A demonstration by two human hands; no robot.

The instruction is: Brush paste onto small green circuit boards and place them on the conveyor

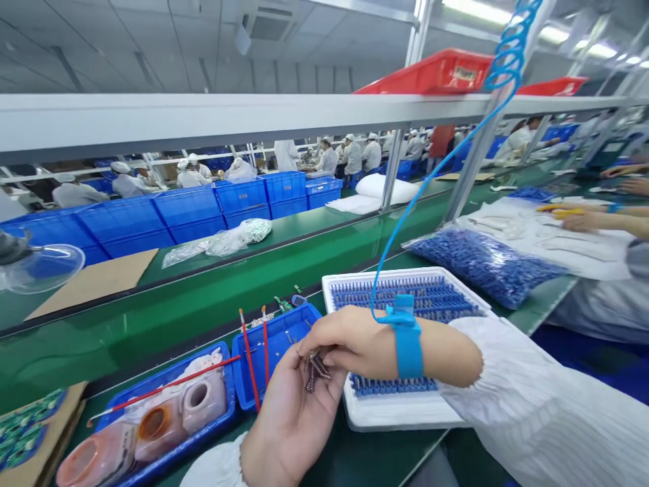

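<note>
My left hand [297, 412] is palm up and cupped, with several small ridged metal pieces [315, 370] in it; whether they are springs or screws I cannot tell. My right hand [355, 341] reaches across from the right, its fingers bent down and closed around the same pieces. A blue wrist strap [408, 348] with a coiled blue cord [430, 179] is on my right wrist. Beneath my right forearm lies a white foam tray [362, 414] with rows of small blue parts [400, 291]. A blue bin [245, 387] with small metal bits is behind my left hand.
Red-handled brushes [248, 358] lean on the bin. Left of it, a blue tray [228, 399] holds several bottles [203, 404]. Circuit boards [30, 426] lie at far left. A bag of blue parts [487, 260] and a co-worker's hands [583, 216] are at right. A shelf [203, 118] crosses above.
</note>
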